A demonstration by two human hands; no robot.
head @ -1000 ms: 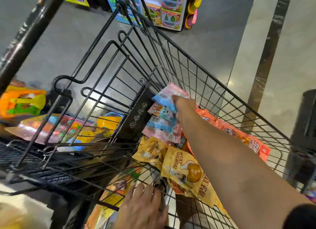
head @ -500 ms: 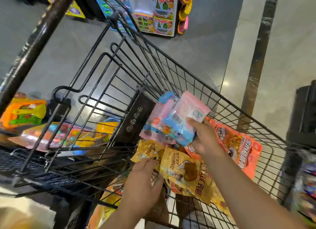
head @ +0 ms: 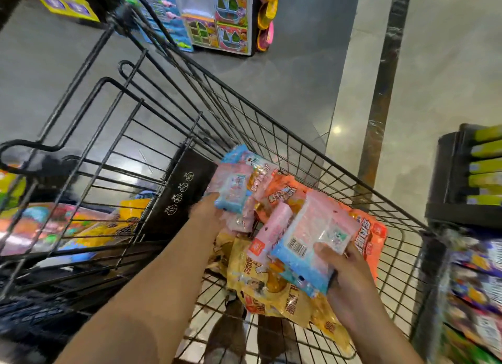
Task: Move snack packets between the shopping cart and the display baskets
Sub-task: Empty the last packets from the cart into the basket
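A black wire shopping cart holds several snack packets. My right hand is shut on a pink-and-blue packet, lifted above the pile with its barcode showing. My left hand reaches into the cart and grips a second pink-and-blue packet near the black child-seat flap. Orange packets lie against the cart's right wall. Yellow packets lie at the bottom under my hands.
A dark shelf with yellow-green boxes stands at the right, with colourful packets below it. Toy boxes stand on a display at the top. Bright toys lie on a low wire rack at the left. Grey floor surrounds the cart.
My right hand has lifted the pink-and-blue packet and drawn it back to the right. My left hand has moved from the cart's near edge up to the pile and taken hold of another packet.
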